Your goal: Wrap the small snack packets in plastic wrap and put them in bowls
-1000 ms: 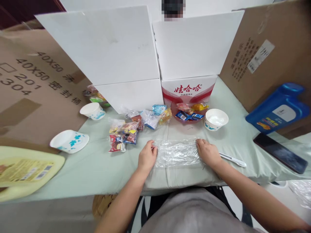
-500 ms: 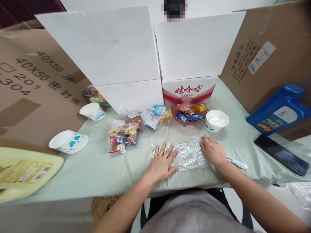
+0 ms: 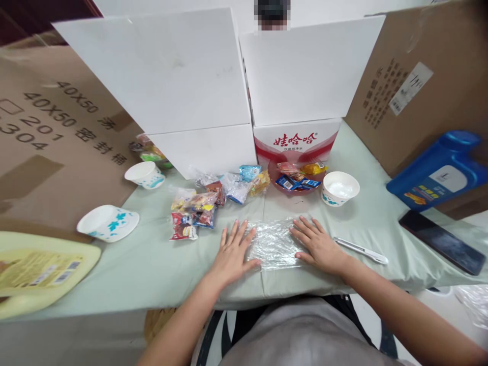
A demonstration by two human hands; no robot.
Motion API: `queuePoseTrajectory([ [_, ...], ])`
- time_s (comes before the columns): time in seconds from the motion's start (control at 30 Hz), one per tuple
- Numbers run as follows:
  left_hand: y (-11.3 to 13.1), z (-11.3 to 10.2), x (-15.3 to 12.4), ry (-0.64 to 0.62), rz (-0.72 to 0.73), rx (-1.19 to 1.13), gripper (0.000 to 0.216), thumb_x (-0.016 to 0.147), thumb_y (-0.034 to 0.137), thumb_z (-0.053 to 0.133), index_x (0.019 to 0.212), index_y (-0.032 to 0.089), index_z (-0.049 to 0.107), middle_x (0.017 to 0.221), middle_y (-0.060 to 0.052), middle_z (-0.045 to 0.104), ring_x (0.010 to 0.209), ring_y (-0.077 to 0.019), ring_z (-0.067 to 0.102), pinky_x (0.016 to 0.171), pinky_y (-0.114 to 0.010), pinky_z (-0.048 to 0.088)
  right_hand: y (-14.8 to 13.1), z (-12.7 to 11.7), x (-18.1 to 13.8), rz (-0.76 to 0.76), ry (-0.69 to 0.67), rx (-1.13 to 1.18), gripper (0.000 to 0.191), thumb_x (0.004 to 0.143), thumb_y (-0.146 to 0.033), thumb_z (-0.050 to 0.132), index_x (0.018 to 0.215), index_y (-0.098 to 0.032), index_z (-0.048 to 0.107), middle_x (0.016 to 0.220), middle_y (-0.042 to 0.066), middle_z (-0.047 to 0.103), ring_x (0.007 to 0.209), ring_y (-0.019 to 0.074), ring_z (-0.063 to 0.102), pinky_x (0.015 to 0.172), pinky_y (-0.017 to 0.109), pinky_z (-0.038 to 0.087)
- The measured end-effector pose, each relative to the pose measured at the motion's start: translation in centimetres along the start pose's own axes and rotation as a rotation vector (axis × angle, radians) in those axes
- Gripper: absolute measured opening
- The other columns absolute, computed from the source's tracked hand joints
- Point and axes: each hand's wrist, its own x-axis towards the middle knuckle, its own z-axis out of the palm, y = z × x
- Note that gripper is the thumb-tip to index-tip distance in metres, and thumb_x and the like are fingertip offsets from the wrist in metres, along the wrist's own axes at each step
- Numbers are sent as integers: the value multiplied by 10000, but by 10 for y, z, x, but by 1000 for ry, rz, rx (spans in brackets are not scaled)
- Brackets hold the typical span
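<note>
A crinkled clear plastic bag (image 3: 275,244) lies flat on the pale green tablecloth (image 3: 160,274) in front of me. On its left end rests my left hand (image 3: 234,254), palm down with the fingers spread. My right hand (image 3: 318,246) presses on the bag's right end, also flat and open. Just right of that hand lies a white utility knife (image 3: 362,250). Several wrapped snacks (image 3: 204,203) are heaped beyond my left hand. Behind the bag stands a reddish see-through bowl (image 3: 293,190) with more small packets in it.
A paper bowl (image 3: 340,189) stands upright at the right; two more, a tilted paper bowl (image 3: 109,223) and a farther one (image 3: 145,175), are at the left. A blue bottle (image 3: 438,170), a phone (image 3: 442,241) and a yellow jug (image 3: 46,274) flank the table. White boxes (image 3: 198,76) wall the back.
My left hand has slid left to the bag's left end. My right hand has shifted left and flattened out on the bag, uncovering more of the utility knife.
</note>
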Motion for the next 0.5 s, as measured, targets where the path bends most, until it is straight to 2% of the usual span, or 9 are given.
queuePoseTrajectory([
  [0.07, -5, -9, -14, 35, 83, -49, 747, 803, 561, 648, 1409, 170, 454, 1511, -176, 374, 1439, -391, 224, 1127, -608, 264, 1, -15, -12, -58, 40, 74, 619, 905, -553, 509, 1392, -170, 493, 1484, 161, 427, 1421, 328, 274, 1132, 553, 239],
  [0.13, -7, -16, -28, 40, 185, -120, 544, 798, 433, 681, 1264, 170, 580, 1380, -147, 530, 1371, -343, 377, 1102, -521, 377, 3, -25, -28, -127, 30, 155, 605, 862, -572, 573, 1324, -182, 554, 1399, 157, 514, 1359, 318, 374, 1093, 510, 334],
  [0.23, -6, -17, -42, 84, 285, -189, 272, 831, 233, 615, 1096, 180, 651, 1176, -100, 662, 1219, -260, 556, 1020, -416, 498, 9, -26, -53, -150, -1, 196, 483, 842, -522, 628, 1208, -207, 630, 1282, 136, 597, 1230, 290, 507, 1004, 460, 442],
  [0.33, -7, -12, -47, 178, 328, -214, 249, 864, 91, 519, 1050, 182, 659, 1102, -72, 698, 1173, -210, 599, 995, -361, 527, 13, -17, -72, -110, 66, 154, 266, 919, -346, 564, 1132, -220, 662, 1201, 109, 647, 1145, 243, 573, 968, 424, 479],
  [0.43, -8, -11, -46, 192, 316, -264, 265, 878, 52, 472, 1005, 186, 661, 1062, -58, 711, 1165, -193, 606, 993, -349, 531, 11, -13, -79, -100, 160, 119, 218, 953, -224, 488, 1074, -226, 669, 1146, 86, 680, 1118, 220, 597, 948, 405, 498],
  [0.5, -7, -14, -44, 163, 234, -325, 252, 891, 80, 447, 974, 192, 656, 1041, -64, 709, 1137, -193, 618, 978, -355, 534, 8, -16, -79, -94, 190, 128, 205, 954, -207, 479, 1049, -218, 659, 1129, 84, 687, 1122, 219, 600, 949, 406, 498],
])
